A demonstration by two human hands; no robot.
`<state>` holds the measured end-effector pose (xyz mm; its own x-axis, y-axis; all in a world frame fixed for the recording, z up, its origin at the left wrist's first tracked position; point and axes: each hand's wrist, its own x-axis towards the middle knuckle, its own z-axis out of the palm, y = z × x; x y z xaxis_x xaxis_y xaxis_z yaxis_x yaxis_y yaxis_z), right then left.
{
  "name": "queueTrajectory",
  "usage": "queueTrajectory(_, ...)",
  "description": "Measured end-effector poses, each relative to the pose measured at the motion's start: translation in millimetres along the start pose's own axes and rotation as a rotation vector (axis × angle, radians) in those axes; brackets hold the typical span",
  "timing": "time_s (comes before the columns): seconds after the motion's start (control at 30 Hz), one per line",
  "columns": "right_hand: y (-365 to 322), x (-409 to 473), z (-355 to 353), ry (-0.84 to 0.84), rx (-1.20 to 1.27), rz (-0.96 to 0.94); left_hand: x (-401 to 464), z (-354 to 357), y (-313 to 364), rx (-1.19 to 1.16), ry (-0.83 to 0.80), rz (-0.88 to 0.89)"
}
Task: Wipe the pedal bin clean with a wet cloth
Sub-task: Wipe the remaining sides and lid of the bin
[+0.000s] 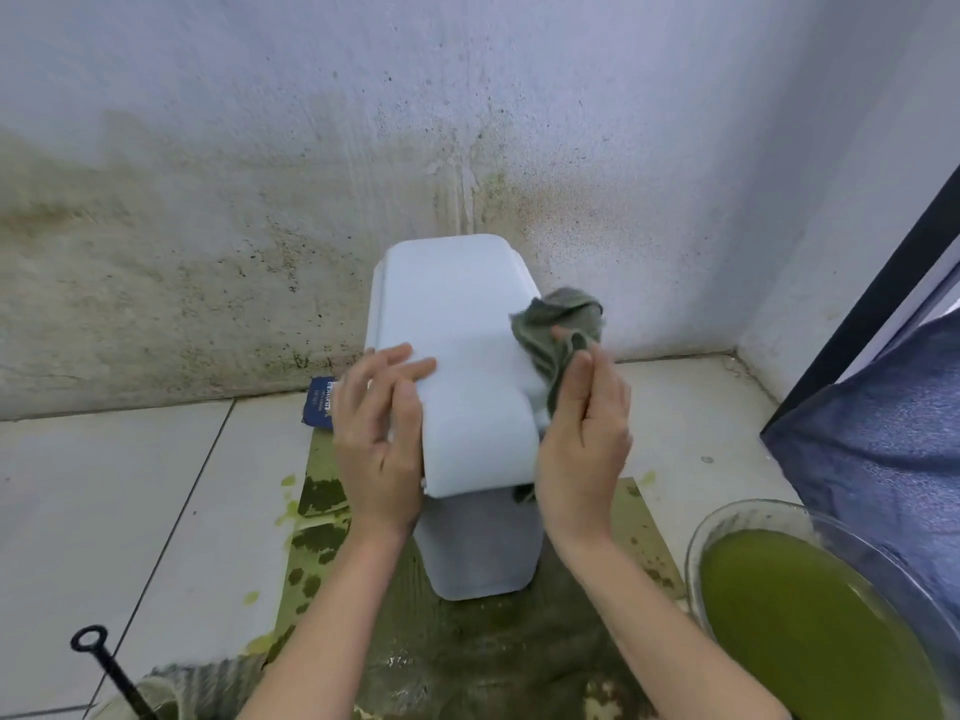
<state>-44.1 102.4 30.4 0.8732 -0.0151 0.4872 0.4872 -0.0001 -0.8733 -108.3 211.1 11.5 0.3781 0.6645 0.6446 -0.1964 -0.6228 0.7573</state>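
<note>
A white pedal bin with its lid down stands on a stained green mat against the wall. My left hand lies flat against the bin's left front corner, fingers spread on the lid. My right hand presses a grey-green wet cloth against the right side of the lid. The cloth bunches up above my fingers, and a scrap of it hangs below my palm.
A clear bowl of green liquid sits on the floor at the right. A dark blue fabric hangs beside it. A small blue packet lies left of the bin. A black rod with a ring stands at lower left.
</note>
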Motion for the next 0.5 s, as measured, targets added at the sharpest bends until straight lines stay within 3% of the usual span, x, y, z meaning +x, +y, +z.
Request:
queueTrajectory(0.13,11,-40,-18,0.018,-0.136,-0.226,-12,-6,0,0.038,0.000,0.015)
queueTrajectory(0.27,3,-58,-24,-0.010,-0.188,-0.276,-11,-7,1,0.102,-0.011,0.006)
queueTrajectory(0.37,-18,-46,-29,-0.106,-0.099,-0.066,-10,-10,5,0.143,-0.027,-0.012)
queueTrajectory(0.43,-34,-33,-37,-0.206,0.094,0.180,-10,-13,7,0.151,-0.055,-0.023)
queueTrajectory(0.5,-53,-21,-45,-0.273,0.305,0.288,-9,-17,7,0.131,-0.111,-0.033)
